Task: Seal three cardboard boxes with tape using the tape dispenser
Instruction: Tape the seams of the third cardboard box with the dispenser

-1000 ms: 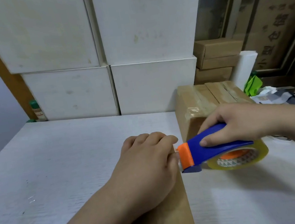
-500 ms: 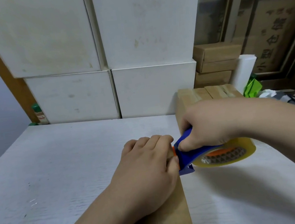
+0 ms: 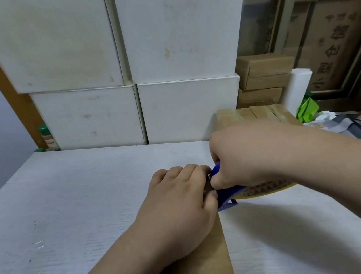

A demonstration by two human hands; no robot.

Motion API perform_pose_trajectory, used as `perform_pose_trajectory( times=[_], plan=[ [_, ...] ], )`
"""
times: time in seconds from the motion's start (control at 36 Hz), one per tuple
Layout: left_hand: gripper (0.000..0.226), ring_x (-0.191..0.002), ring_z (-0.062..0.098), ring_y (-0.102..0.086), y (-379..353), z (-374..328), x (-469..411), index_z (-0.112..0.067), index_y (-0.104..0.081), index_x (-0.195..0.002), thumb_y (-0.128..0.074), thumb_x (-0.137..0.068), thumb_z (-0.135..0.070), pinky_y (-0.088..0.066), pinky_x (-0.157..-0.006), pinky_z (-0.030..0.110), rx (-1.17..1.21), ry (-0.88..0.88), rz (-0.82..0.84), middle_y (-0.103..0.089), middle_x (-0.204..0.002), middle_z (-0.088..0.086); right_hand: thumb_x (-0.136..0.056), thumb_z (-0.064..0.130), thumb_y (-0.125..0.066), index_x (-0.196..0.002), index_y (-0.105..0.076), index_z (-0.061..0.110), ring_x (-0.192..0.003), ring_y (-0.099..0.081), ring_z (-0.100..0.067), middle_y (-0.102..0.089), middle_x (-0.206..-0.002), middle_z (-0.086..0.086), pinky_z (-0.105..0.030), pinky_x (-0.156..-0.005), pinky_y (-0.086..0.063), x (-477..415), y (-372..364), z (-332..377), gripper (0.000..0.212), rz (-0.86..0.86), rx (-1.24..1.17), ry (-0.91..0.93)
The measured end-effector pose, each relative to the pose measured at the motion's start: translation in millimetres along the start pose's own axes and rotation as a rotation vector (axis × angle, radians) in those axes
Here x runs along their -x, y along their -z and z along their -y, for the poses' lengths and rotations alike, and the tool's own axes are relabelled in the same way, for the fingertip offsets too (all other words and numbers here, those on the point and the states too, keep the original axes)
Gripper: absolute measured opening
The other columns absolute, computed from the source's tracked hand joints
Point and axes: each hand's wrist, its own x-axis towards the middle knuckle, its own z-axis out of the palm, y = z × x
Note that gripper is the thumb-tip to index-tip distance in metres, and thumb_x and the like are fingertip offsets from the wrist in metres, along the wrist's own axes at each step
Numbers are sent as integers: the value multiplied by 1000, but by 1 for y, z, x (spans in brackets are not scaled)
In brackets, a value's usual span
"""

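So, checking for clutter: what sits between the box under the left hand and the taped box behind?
Head view: the tape dispenser, gripped by the right hand, over white table.

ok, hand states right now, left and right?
Left hand: holds down the brown cardboard box, fingers curled over its far end.
Right hand: grips the blue plastic tape dispenser.

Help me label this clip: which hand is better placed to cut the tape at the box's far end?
Probably right. The right hand grips the blue tape dispenser at that end; the left hand lies on the cardboard box, fingers curled over its far edge.
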Motion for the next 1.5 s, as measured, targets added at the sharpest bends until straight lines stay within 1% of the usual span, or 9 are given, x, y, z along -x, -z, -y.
perform_pose_trajectory(
  times=[0.25,0.42,0.67,0.78,0.97,1.06,1.19,1.36,1.5],
  plan=[
    [32,-113,6,-45,0,-1,-1,-41,-46,-118,-23,-96,-42,-26,-107,31,-2,-6,-6,-53,-114,-20,-82,41,-63,-62,-43,19,-49,-39,-16,-43,-56,1,-25,-47,-29,4,-5,1,36,-65,27,4],
    [6,-105,3,-40,0,0,0,-44,-29,-102,-26,-98,-39,-26,-107,30,13,-2,-10,-39,-100,-22,-84,34,-63,-62,-40,19,-49,-36,-15,-41,-59,2,-25,-46,-28,7,-14,4,35,-121,64,25],
    [6,-103,2,-35,5,-1,2,-43,-24,-102,-26,-100,-38,-25,-107,29,0,5,15,-36,-102,-22,-92,37,-52,-62,-28,21,-48,-26,-13,-33,-60,3,-28,-46,-17,2,-54,4,42,-278,57,42],
    [29,-116,6,-41,5,-2,2,-39,-40,-117,-20,-95,-42,-24,-109,31,-31,22,56,-46,-115,-22,-94,44,-46,-63,-25,21,-52,-33,-18,-32,-61,4,-29,-46,-16,4,-65,4,44,-305,6,3],
    [44,-130,4,-39,6,-2,4,-39,-38,-137,-19,-98,-45,-20,-113,30,-57,24,64,-48,-136,-21,-94,60,-41,-86,-50,28,-65,-63,-22,-61,-67,2,-32,-49,-30,18,-101,2,34,-402,-98,-113],
    [43,-136,4,-35,8,-2,5,-39,-35,-144,-24,-103,-44,-17,-116,29,-59,22,58,-45,-145,-21,-90,60,-51,-98,-63,37,-55,-63,-17,-65,-62,5,-31,-45,-38,31,-128,-1,27,-479,-133,-169],
    [48,-145,2,-25,9,-1,6,-38,-28,-155,-28,-107,-44,-10,-120,28,-55,14,54,-33,-158,-22,-86,53,-47,-115,-78,12,-52,-67,-30,-70,-64,-6,-39,-51,-54,56,-178,-6,59,-620,-138,-286],
    [49,-146,3,-23,9,-2,7,-37,-25,-156,-25,-107,-44,-8,-122,29,-58,13,61,-31,-158,-22,-102,67,-19,-110,-79,19,-51,-68,-24,-73,-64,2,-36,-46,-50,74,-206,-16,77,-628,-290,-400],
    [50,-147,2,-21,11,-3,7,-37,-24,-158,-25,-108,-44,-6,-122,29,-61,19,72,-29,-160,-23,-101,66,-16,-109,-81,9,-52,-66,-35,-74,-66,-8,-40,-50,-53,77,-214,-18,87,-699,-262,-419]
  ],
)
